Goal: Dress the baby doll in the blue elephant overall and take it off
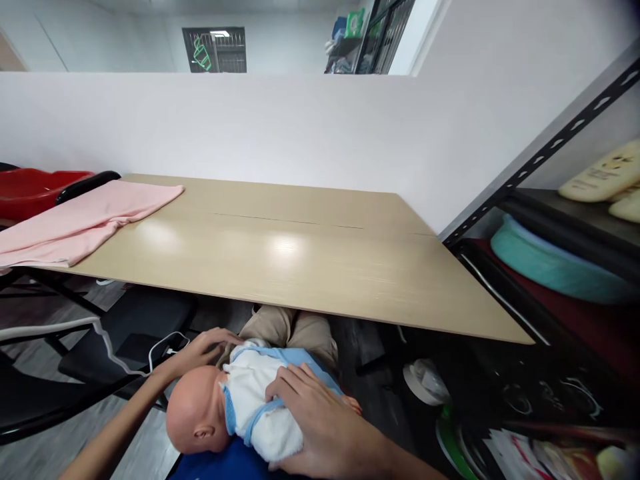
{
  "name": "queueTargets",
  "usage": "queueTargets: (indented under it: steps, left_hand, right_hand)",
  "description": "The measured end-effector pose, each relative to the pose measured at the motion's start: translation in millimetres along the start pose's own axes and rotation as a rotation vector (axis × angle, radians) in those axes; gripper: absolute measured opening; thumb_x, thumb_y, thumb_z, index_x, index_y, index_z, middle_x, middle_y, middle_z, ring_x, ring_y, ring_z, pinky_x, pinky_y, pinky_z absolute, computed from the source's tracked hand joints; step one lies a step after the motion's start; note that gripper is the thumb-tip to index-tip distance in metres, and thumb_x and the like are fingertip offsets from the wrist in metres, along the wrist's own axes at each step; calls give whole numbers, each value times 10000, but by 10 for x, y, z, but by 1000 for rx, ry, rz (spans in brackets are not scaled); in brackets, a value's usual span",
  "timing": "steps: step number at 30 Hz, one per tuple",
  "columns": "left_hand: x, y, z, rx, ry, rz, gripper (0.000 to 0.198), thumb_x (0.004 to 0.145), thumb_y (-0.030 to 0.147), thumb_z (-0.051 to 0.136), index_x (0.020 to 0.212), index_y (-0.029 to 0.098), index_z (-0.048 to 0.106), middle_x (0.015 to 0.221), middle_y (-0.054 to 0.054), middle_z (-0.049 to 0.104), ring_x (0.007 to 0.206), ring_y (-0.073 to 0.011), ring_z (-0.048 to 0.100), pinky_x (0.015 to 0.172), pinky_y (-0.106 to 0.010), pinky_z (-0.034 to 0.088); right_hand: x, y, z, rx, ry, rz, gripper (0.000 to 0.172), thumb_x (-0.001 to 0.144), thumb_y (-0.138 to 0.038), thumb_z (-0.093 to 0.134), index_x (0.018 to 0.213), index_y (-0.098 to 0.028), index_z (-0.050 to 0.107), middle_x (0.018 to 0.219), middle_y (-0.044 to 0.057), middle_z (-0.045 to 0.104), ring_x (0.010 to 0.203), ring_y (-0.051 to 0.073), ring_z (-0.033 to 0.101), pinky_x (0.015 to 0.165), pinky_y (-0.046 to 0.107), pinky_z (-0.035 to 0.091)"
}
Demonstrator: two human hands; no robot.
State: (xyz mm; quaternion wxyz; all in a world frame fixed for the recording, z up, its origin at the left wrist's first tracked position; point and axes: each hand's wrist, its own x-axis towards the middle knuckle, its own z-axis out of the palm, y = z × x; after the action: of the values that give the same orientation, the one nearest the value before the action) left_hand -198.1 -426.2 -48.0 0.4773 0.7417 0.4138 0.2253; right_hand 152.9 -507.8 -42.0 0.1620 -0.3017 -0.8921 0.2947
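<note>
A baby doll lies across my lap, its bald head to the left, turned away from me. It wears a white fuzzy garment with light-blue trim and a light-blue lower part. My right hand lies over the doll's middle, fingers bent round its clothed body. My left hand is at the doll's far side near its shoulder, with fingers stretched out. Whether those fingertips touch the garment is hard to see. A small doll hand shows past my right hand. Blue cloth lies under the doll.
A wooden table stands ahead of my knees, with a folded pink cloth at its left. Beyond that is a red basin-like object. Black chairs and a white cable are at left. A shelf with a teal basin stands right.
</note>
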Motion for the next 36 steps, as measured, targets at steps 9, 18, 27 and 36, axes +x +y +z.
queueTargets:
  steps: [9, 18, 27, 36]
  left_hand:
    - [-9, 477, 517, 177, -324, 292, 964, 825, 798, 1020, 1622, 360, 699, 1594, -112, 748, 1492, -434, 670, 1343, -608, 509]
    - [232, -137, 537, 56, -327, 300, 694, 898, 787, 959, 1432, 365, 822, 1491, -111, 771, 1417, -410, 692, 1294, -594, 530]
    - [253, -170, 346, -122, -334, 308, 440, 1018, 543, 887, 1361, 272, 836, 1473, -118, 768, 1417, -388, 707, 1325, -555, 511]
    - [253, -324, 243, -239, -294, 269, 438, 1009, 578, 884, 1253, 221, 813, 1420, -152, 774, 1351, -379, 710, 1289, -586, 532]
  right_hand:
    - [14, 27, 140, -265, 119, -87, 179, 972, -450, 731, 1130, -368, 721, 1119, 27, 893, 951, 350, 850, 826, 544, 706]
    - [-373, 302, 199, -138, 81, -109, 216, 914, -476, 805, 1128, -493, 778, 969, -55, 901, 867, 344, 878, 884, 599, 729]
    - [-611, 240, 116, -375, 590, -301, 245, 993, -47, 713, 1000, -289, 750, 749, -60, 747, 659, 164, 734, 776, 401, 653]
    - [-496, 568, 276, -231, 718, -277, 236, 1000, -90, 695, 970, -292, 578, 814, -26, 734, 734, 207, 785, 935, 451, 719]
